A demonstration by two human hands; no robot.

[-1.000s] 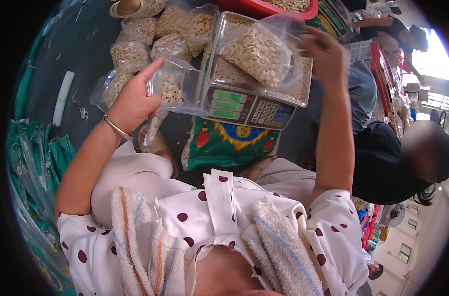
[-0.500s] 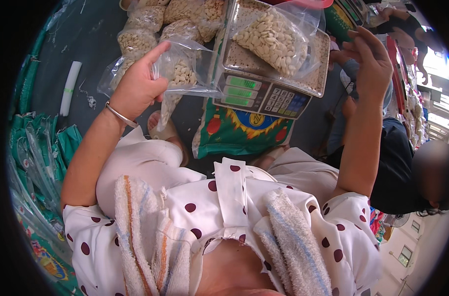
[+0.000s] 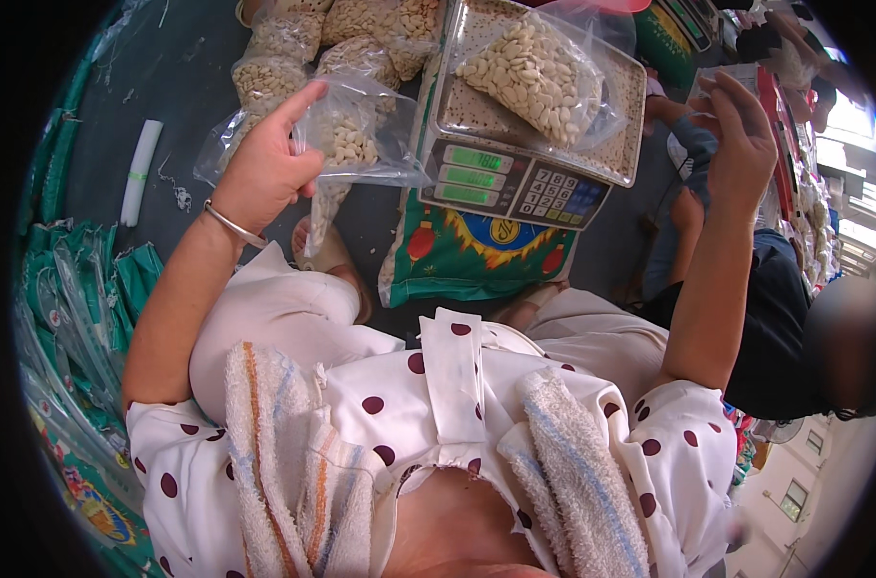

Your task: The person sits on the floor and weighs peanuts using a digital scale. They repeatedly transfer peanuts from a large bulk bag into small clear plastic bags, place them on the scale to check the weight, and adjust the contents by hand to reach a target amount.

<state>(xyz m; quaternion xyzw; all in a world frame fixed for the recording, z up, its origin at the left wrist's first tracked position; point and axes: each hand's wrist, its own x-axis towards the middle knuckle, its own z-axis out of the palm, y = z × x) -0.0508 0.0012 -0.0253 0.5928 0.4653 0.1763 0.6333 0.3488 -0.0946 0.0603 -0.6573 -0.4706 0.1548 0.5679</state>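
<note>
A digital scale [image 3: 553, 197] bears a seed bag [image 3: 529, 77], lying between both hands. A clear plastic bag [image 3: 392, 159] is gripped by the left hand [image 3: 272, 159], index extended. The right hand [image 3: 741, 140], raised beside the scale, curls loosely; whether it holds anything, I cannot tell.

The upper edge crops the scale [image 3: 486, 118] and red basin [image 3: 616, 5]; a co-worker's head [image 3: 848, 337] is blurred.

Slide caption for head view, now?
Left hand holding a clear bag of pale seeds, right hand beside a scale bearing another filled bag.
</note>
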